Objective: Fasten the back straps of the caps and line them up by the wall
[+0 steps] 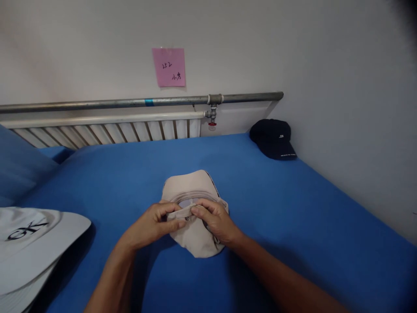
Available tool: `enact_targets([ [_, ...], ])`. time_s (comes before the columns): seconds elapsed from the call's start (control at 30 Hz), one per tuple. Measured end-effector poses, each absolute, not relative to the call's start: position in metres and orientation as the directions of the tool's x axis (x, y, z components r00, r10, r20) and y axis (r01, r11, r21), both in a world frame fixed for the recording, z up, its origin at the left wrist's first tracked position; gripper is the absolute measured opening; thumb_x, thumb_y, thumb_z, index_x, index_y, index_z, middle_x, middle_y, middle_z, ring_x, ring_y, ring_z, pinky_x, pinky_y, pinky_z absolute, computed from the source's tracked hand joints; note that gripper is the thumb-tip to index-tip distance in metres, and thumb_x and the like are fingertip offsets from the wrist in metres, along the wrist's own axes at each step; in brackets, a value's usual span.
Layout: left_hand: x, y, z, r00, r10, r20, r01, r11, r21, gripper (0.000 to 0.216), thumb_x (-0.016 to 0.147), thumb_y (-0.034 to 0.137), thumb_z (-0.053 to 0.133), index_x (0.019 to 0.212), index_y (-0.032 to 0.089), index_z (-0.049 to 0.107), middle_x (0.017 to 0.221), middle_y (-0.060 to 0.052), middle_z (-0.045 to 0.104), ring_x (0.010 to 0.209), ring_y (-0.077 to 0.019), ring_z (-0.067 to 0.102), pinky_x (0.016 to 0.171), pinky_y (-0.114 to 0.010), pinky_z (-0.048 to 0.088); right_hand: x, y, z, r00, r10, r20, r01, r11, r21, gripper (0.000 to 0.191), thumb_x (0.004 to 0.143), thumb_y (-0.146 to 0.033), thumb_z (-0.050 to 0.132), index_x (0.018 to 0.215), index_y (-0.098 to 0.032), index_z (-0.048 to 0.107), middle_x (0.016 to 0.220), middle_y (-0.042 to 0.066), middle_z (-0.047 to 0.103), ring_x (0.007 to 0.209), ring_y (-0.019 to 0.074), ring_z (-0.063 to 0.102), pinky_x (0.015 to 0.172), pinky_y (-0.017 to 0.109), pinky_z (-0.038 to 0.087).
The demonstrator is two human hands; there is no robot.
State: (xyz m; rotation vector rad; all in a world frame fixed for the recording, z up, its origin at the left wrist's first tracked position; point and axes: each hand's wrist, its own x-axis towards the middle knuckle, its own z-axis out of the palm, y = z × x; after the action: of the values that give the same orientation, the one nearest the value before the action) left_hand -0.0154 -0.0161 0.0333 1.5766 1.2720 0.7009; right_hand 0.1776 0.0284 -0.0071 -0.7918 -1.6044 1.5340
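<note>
From where I stand, the left hand [153, 224] and right hand [217, 221] both pinch the beige cap [197, 241]'s strap [181, 213], that work seemingly begun but unfinished.

Middle cap [197, 234] over the sheet [267, 191], stacked caps [35, 248] left, corner cap [272, 137] far right, radiator [141, 129] behind.

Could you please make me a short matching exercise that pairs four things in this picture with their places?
Things:
1. Beige cap
2. Dark cap
3. Pink note
4. White cap

Places:
A. On the wall, above the pipe
B. At the picture's left edge
C. Between left hand and right hand
D. On the blue sheet, farthest right

Pairs: 1-C, 2-D, 3-A, 4-B
</note>
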Motion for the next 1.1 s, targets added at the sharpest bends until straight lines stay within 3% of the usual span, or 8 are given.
enact_targets([
  [0.07, -0.016, -0.016, 0.032, 0.293, 0.946, -0.142, 0.385, 0.019, 0.923, 0.018, 0.078, 0.036, 0.065, 0.081, 0.018, 0.068, 0.075, 0.001, 0.054, 0.068, -0.0131, 0.048, 0.061, -0.024, 0.037, 0.179, 0.028, -0.006, -0.467, 0.871, 0.151, -0.067, 0.135, -0.988, 0.012, 0.080, -0.030, 0.063, 0.089, -0.023, 0.064, 0.078, 0.000, 0.062, 0.072, 0.0143, 0.058, 0.068, 0.028, 0.049],
  [0.13, -0.015, -0.015, 0.029, 0.284, 0.947, -0.152, 0.379, 0.034, 0.925, 0.017, 0.079, 0.033, 0.064, 0.081, 0.017, 0.068, 0.074, 0.001, 0.056, 0.069, -0.0135, 0.049, 0.062, -0.025, 0.038, 0.179, 0.027, -0.005, -0.440, 0.846, 0.301, -0.037, 0.318, -0.947, 0.024, 0.079, -0.026, 0.064, 0.103, -0.024, 0.062, 0.094, 0.003, 0.065, 0.085, 0.0167, 0.061, 0.077, 0.032, 0.051],
  [0.23, -0.014, -0.014, 0.025, 0.303, 0.944, -0.131, 0.374, 0.009, 0.928, 0.016, 0.080, 0.032, 0.062, 0.082, 0.018, 0.068, 0.077, 0.000, 0.061, 0.073, -0.0148, 0.051, 0.066, -0.026, 0.039, 0.178, 0.024, -0.001, -0.512, 0.660, 0.550, 0.070, 0.670, -0.739, 0.026, 0.081, -0.022, 0.063, 0.107, -0.024, 0.064, 0.109, 0.007, 0.063, 0.103, 0.0213, 0.059, 0.092, 0.039, 0.047],
  [0.33, -0.014, -0.013, 0.023, 0.310, 0.943, -0.120, 0.351, 0.003, 0.936, 0.016, 0.079, 0.032, 0.064, 0.080, 0.017, 0.068, 0.075, 0.000, 0.061, 0.073, -0.0150, 0.051, 0.067, -0.026, 0.039, 0.176, 0.022, 0.001, -0.564, 0.542, 0.622, 0.149, 0.808, -0.570, 0.024, 0.083, -0.019, 0.060, 0.107, -0.022, 0.064, 0.111, 0.010, 0.061, 0.104, 0.0223, 0.059, 0.091, 0.040, 0.048],
  [0.6, -0.017, -0.013, 0.023, 0.316, 0.925, -0.209, 0.222, 0.142, 0.965, 0.015, 0.075, 0.029, 0.069, 0.082, 0.016, 0.068, 0.076, 0.001, 0.061, 0.072, -0.0130, 0.051, 0.070, -0.027, 0.039, 0.178, 0.020, 0.000, -0.548, 0.591, 0.592, 0.134, 0.761, -0.635, 0.016, 0.083, -0.015, 0.059, 0.097, -0.022, 0.063, 0.109, 0.008, 0.062, 0.102, 0.0211, 0.060, 0.089, 0.039, 0.049],
  [0.8, -0.017, -0.012, 0.019, 0.343, 0.923, -0.177, 0.309, 0.067, 0.949, 0.018, 0.082, 0.033, 0.060, 0.078, 0.016, 0.062, 0.071, 0.002, 0.051, 0.067, -0.0122, 0.043, 0.063, -0.026, 0.034, 0.179, 0.025, -0.001, -0.512, 0.699, 0.499, -0.045, 0.558, -0.828, 0.006, 0.082, -0.016, 0.061, 0.082, -0.022, 0.059, 0.102, 0.005, 0.066, 0.098, 0.0194, 0.062, 0.089, 0.038, 0.048],
  [1.1, -0.014, -0.012, 0.022, 0.345, 0.924, -0.163, 0.291, 0.059, 0.955, 0.026, 0.085, 0.039, 0.057, 0.074, 0.016, 0.059, 0.068, 0.003, 0.046, 0.064, -0.0114, 0.039, 0.060, -0.025, 0.031, 0.176, 0.024, -0.002, -0.607, 0.656, 0.448, -0.059, 0.525, -0.849, 0.009, 0.083, -0.020, 0.063, 0.090, -0.024, 0.067, 0.109, 0.004, 0.064, 0.103, 0.0188, 0.060, 0.093, 0.037, 0.047],
])
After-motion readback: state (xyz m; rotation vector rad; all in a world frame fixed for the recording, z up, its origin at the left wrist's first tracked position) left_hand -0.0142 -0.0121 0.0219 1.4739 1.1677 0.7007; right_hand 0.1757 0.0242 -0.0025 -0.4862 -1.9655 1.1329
